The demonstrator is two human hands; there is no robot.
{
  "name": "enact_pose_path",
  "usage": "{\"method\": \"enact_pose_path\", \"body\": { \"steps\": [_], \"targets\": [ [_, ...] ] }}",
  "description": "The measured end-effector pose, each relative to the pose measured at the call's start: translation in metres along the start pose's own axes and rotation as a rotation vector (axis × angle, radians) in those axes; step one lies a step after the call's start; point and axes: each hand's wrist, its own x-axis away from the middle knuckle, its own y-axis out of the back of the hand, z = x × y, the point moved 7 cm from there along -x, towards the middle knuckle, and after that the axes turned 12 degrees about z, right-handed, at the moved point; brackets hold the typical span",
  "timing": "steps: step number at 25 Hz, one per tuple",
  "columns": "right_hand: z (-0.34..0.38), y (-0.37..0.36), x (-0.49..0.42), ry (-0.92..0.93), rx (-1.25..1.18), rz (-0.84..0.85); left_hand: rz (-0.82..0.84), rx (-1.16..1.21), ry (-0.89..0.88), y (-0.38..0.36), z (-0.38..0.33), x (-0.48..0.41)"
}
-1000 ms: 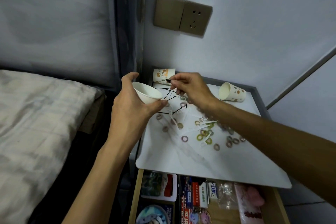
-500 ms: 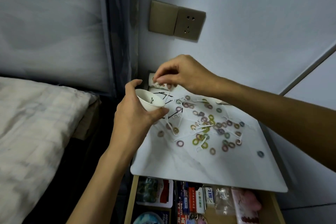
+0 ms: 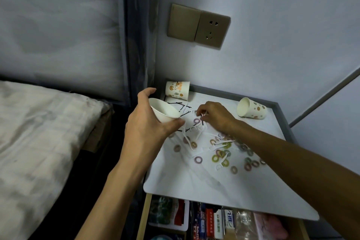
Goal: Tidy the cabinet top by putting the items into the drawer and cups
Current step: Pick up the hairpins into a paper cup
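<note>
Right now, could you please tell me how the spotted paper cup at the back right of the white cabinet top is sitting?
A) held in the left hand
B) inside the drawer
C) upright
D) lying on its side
D: the spotted paper cup lies on its side on the white cabinet top, its open mouth showing.

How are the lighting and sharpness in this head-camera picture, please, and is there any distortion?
Head view: dim, bluish light, soft shadows, no glare; the drawer is murky; the rings and the cup in the left hand look reasonably sharp; the wide lens skews the wall socket.
</note>
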Motion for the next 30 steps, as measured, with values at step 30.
{"method": "enact_pose_path", "body": {
  "steps": [30],
  "targets": [
    [-0.017,0.007,0.0,0.035,0.074,-0.007,0.003,0.031,0.015,-0.005,-0.001,-0.003]
  ]
}}
